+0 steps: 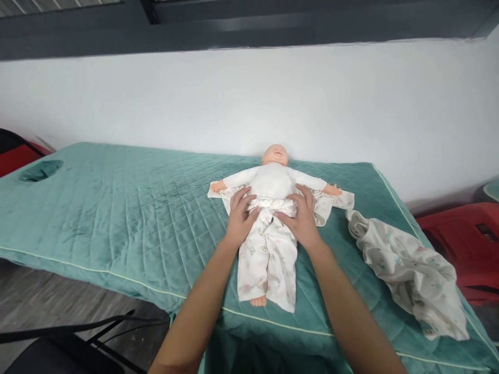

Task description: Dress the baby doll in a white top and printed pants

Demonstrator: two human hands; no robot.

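Observation:
A baby doll (273,182) in a white long-sleeved top lies on its back, arms stretched out sideways. White printed baby pants (268,259) cover its legs, and one foot (259,301) shows below a hem. At the waistband, my left hand (242,217) has its curved fingers and thumb around the bunched cloth on one side. My right hand (302,217) holds the waistband's other side, its thumb on the pants' front and its fingers by the belly. A printed baby shirt (325,208) lies spread beneath the doll.
A green quilted massage-bed cover (136,208) with a face hole (42,170) lies under everything. Crumpled printed cloth (409,270) rests at the right. A white wall (195,104) stands behind; red chairs (468,244) flank the bed, and a black chair (58,353) is lower left.

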